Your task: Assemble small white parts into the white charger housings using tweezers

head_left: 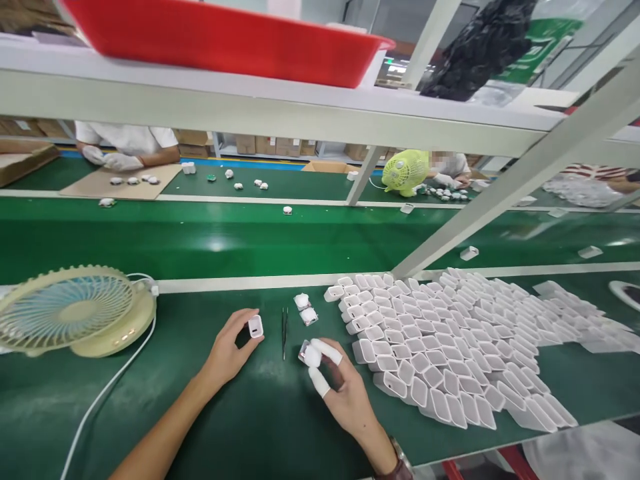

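Having room on bench [280, 433] between forearms [173, 417], fan [80, 312] by far edge, casings [425, 333] toward near edge; holding shell [255, 326] in left grip [227, 350], white part [313, 355] in right grip [347, 393].

Counter [265, 420]: fan [75, 312] at left, by far edge. Tweezers [285, 335] mid-counter, between left hand [230, 350] and right hand [347, 390]. Two small units [302, 302] behind right hand, nearer far edge. Housings [435, 361] crowd right side, far edge almost to near. Conveyor [215, 243] beyond far edge.

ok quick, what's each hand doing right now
Left hand: closed, holding a small white case between thumb and fingers.
Right hand: closed, a white rounded piece pinched in its grip.
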The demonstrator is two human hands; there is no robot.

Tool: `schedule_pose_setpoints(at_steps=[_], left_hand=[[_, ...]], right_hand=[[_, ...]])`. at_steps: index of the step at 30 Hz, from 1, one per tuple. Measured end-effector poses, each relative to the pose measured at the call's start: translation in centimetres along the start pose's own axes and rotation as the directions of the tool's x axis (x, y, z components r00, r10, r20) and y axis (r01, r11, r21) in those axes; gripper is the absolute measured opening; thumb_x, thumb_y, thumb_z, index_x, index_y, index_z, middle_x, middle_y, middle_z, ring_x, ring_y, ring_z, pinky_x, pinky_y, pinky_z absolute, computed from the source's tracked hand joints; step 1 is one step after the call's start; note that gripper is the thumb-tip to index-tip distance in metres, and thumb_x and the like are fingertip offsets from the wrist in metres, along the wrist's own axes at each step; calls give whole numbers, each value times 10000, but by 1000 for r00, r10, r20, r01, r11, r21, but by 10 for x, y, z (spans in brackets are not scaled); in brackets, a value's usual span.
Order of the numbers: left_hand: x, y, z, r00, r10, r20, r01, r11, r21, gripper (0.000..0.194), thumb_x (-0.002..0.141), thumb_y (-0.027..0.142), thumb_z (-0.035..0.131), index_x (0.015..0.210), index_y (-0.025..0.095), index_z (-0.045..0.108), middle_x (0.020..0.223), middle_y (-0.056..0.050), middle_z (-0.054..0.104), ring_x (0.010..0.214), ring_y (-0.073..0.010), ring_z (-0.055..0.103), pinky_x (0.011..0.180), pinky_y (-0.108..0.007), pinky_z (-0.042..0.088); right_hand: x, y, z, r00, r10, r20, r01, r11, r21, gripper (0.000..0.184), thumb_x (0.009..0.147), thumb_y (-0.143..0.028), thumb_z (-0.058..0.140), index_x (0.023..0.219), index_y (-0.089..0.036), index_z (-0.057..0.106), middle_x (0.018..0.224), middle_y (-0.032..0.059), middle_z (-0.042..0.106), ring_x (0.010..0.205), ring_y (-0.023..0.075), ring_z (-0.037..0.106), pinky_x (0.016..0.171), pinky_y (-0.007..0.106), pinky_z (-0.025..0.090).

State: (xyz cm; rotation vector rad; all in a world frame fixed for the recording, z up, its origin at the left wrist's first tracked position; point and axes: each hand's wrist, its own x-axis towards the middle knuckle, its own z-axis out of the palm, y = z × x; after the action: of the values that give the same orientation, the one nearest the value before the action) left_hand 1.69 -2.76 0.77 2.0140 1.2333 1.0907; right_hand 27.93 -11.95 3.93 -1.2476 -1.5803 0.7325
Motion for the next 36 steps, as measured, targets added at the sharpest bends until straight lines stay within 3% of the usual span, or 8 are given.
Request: schedule_pose_setpoints(at_steps=[4,13,21,36], left_hand=[[-7,12,3,996,90,1,-90,996,1,424,1010,309,587,1431,278,539,1320,-117,656,1206,-267,675,1006,-427,587],[-13,18,2,979,206,6,-206,978,-16,505,1026,311,592,1506,264,442,1321,-132,687,1248,-293,651,1034,-501,584],[-14,12,0,971,233,50,-234,972,24,525,1026,311,589,1523,277,424,1350,-128,677,1264,-297,652,1040,-497,589],[-16,6,5,965,249,81,-251,968,15,552,1024,299,595,1539,277,398,1362,-115,660,1286,-287,626,1068,-484,578]], right_hand=[[15,-8,16,998,-24,62,14,988,153,422,992,-219,561,1411,-263,538,1371,143,578,1079,223,714,966,372,617],[33,-26,26,961,-200,190,221,970,-102,506,976,-108,521,1456,-268,527,1304,129,591,1221,237,629,1058,402,558],[35,-22,25,962,-182,204,222,955,-197,534,1002,-163,539,1521,-256,456,1349,137,638,1171,247,697,1045,412,583],[36,-31,22,911,-181,370,302,905,-300,679,1009,-105,469,1634,-266,257,1507,150,524,1371,284,568,1121,475,537]])
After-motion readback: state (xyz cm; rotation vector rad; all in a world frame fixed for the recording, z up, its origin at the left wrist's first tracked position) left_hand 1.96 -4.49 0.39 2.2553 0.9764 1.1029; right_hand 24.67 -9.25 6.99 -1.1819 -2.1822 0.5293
